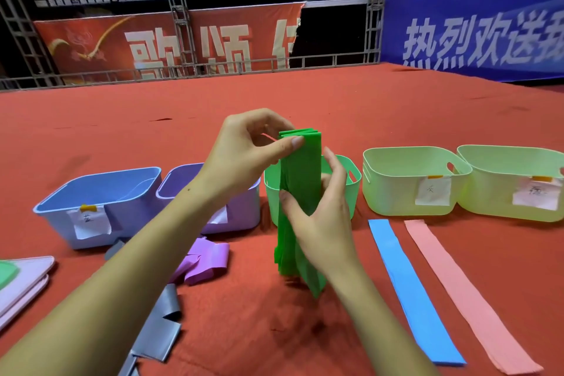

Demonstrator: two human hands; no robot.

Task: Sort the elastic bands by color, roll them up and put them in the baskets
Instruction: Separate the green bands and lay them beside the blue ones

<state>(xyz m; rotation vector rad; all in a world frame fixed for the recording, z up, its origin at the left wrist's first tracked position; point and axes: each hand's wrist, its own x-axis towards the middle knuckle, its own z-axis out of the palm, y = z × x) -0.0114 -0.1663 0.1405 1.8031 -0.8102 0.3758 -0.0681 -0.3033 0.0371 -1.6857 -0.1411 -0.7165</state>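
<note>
I hold a folded green elastic band (pixel 302 168) upright in front of the green basket (pixel 351 189). My left hand (pixel 244 152) pinches its top folded edge between thumb and fingers. Lower down, my right hand (pixel 317 220) grips the band's middle. Its loose lower end hangs down to the red cloth. On the cloth lie a crumpled purple band (pixel 204 259), a grey band (pixel 158 323), a flat blue band (pixel 412 287) and a flat pink band (pixel 464 293).
A row of baskets stands across the red table: blue (pixel 100 204), purple (pixel 238 217), then green, and two pale green ones (pixel 406 186) (pixel 512 186) at the right, each with a paper label. Pink flat items (pixel 24 281) lie at the left edge.
</note>
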